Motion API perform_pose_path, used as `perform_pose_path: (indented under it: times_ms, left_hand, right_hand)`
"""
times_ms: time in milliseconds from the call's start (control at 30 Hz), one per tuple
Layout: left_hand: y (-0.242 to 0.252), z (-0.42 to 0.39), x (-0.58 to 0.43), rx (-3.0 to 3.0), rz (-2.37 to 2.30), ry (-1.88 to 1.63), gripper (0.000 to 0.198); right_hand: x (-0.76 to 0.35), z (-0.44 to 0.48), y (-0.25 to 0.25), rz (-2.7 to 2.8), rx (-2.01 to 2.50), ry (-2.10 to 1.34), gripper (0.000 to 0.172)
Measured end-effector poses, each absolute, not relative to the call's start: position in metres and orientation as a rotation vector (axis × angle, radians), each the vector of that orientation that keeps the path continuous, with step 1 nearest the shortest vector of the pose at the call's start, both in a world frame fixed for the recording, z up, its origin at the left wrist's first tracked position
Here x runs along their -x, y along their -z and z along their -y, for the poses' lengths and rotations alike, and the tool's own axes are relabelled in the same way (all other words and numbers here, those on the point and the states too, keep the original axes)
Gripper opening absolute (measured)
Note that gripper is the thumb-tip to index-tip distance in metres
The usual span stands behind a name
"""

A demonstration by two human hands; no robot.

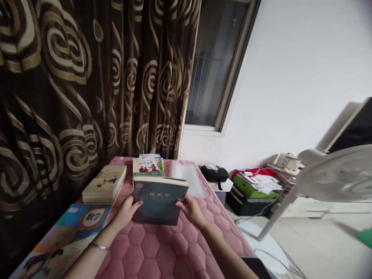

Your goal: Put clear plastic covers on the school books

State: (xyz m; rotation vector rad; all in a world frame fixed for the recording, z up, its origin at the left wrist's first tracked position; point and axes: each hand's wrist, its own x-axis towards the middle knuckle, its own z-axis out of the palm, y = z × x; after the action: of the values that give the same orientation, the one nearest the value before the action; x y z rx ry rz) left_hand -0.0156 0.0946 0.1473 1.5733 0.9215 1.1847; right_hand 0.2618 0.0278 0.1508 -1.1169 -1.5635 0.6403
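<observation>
Both hands hold a dark teal book [158, 201] above a pink quilted mattress [162, 252]. My left hand [125, 211] grips its left edge, and a thin bracelet shows on that wrist. My right hand [190, 209] grips its right edge. The cover faces me and the book tilts slightly. Just behind it lies a green-covered book [147, 166] on a small stack. A beige stack of books [105, 185] sits to the left.
A large colourful maths book [65, 238] lies at the near left. Clear plastic sleeves [188, 176] lie at the mattress's far right. A patterned curtain [87, 85] hangs on the left. A white fan [334, 176], a black case [215, 173] and piled papers [258, 182] stand right.
</observation>
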Motion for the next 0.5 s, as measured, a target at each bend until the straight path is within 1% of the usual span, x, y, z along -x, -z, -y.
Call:
perform_pose_path:
  times_ms: [100, 267, 300, 400, 500]
  left_hand:
    - [-0.138, -0.096, 0.015, -1.581, -0.912, -1.178, 0.054]
    - [-0.121, -0.094, 0.013, -1.564, -0.969, -1.207, 0.046]
    - [-0.122, -0.095, 0.012, -1.555, -0.997, -1.226, 0.044]
    - [-0.133, -0.099, 0.009, -1.521, -1.07, -1.247, 0.042]
    - [-0.151, -0.1, 0.014, -1.48, -1.076, -1.213, 0.047]
  right_hand:
    - [-0.26, -0.03, -0.145, 1.544, 1.099, -0.684, 0.049]
    - [-0.267, -0.032, -0.134, 1.592, 1.1, -0.668, 0.034]
    - [-0.268, -0.034, -0.133, 1.591, 1.109, -0.651, 0.033]
    - [-0.267, -0.041, -0.139, 1.564, 1.169, -0.612, 0.038]
    - [-0.259, -0.044, -0.152, 1.512, 1.223, -0.685, 0.046]
